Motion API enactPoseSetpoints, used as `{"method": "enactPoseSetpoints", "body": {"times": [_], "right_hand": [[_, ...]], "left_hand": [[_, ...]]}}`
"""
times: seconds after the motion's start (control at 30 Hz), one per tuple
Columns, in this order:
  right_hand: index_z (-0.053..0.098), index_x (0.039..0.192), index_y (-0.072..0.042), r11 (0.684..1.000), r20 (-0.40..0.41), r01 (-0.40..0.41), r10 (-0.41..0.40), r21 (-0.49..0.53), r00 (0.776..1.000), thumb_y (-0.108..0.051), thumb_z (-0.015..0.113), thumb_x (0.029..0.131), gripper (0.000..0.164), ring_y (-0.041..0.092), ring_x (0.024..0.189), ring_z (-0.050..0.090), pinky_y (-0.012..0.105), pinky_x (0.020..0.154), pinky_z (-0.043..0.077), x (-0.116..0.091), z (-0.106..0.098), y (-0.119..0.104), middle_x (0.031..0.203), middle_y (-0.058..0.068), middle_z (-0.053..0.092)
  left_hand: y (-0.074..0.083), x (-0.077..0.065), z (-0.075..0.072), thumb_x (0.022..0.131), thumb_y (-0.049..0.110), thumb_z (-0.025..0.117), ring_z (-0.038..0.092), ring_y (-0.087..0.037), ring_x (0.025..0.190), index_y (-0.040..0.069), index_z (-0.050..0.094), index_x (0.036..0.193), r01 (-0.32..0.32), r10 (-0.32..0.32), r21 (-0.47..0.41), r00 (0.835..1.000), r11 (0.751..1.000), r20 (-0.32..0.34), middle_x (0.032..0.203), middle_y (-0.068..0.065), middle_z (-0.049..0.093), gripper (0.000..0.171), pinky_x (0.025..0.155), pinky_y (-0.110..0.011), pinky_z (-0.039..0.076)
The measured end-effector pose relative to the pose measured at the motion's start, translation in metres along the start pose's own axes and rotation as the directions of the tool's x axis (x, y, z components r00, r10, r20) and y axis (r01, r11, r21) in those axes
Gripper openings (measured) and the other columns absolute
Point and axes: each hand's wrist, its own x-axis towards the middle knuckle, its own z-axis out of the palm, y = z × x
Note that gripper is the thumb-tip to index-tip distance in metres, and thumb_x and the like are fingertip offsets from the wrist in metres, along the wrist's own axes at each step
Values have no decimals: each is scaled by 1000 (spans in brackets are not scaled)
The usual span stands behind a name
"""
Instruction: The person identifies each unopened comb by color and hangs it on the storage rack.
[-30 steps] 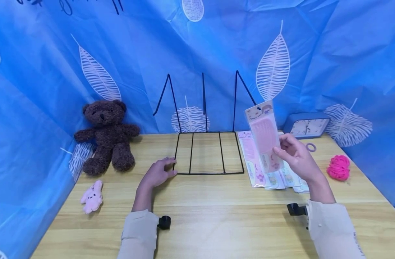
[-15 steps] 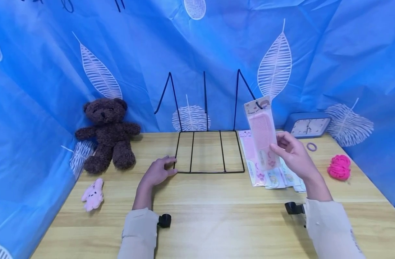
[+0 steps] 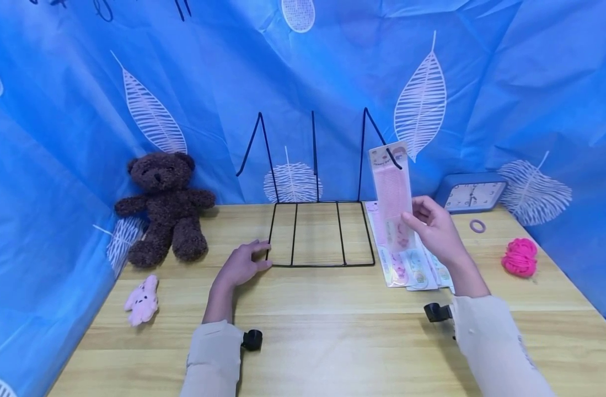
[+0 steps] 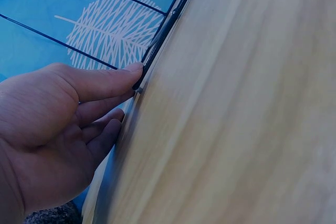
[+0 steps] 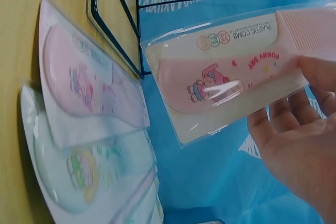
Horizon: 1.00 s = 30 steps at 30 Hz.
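The right hand [image 3: 434, 226] pinches a packaged pink comb [image 3: 393, 193] between thumb and fingers, above the left part of the other packaged combs [image 3: 418, 271] on the right. The tip of the black wire rack [image 3: 317, 266]'s right prong [image 3: 377, 130] shows in front of the card's top. The left hand [image 3: 240, 264] grips the rack's near left corner with thumb and forefinger, as a second ago; the held comb is now farther left, with more of the prong showing before its card.

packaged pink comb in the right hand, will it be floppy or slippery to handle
The packaged pink comb is probably stiff: it looks flat though the right hand grips only one side. Its glossy clear wrapper may be slippery. Being thin, it's likely light.
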Motion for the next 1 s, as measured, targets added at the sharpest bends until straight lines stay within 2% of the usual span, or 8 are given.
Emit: {"method": "enactPoseSetpoints", "body": {"times": [0.17,0.37,0.6,0.7,0.9,1.0], "right_hand": [[55,132,4,1000,-23,-15,15,7,1000,-22,59,105,38,16,108,60,13,89,50,8,9,1,128,20,62],[54,130,6,995,-34,-60,63,79,997,-23,60,104,39,13,102,63,15,83,54,18,19,1,124,22,62],[51,133,3,985,-12,-133,135,109,991,-29,57,105,43,18,110,63,20,85,55,29,26,4,133,21,60],[52,134,0,980,-6,-165,167,109,986,-32,56,105,44,24,116,62,25,88,55,34,29,3,136,19,60],[50,138,0,965,27,-219,218,143,976,-32,54,106,45,31,124,57,45,100,52,43,34,2,137,19,58],[50,138,0,961,36,-225,222,160,974,-30,53,107,44,32,127,55,49,104,50,48,37,3,137,20,58]], "left_hand": [[-1,0,1,97,13,70,27,-43,148,3,57,144,0,0,7,1000,1000,0,158,-21,37,49,119,-58,24],[-1,1,0,97,14,70,26,-43,148,3,56,144,-3,3,6,1000,1000,-1,159,-20,37,50,119,-58,23],[1,0,1,97,13,70,25,-42,149,4,57,144,8,-8,-2,1000,1000,-2,159,-20,36,50,119,-57,23],[2,0,0,97,12,70,26,-42,149,3,57,144,6,-6,-1,1000,1000,-6,159,-20,36,50,119,-58,23],[2,0,1,97,12,70,26,-44,148,3,57,144,8,-8,4,1000,1000,-4,159,-22,36,50,119,-58,23],[2,0,2,97,12,70,26,-44,148,3,57,144,11,-11,-2,1000,1000,0,159,-23,34,50,119,-58,23]]}}
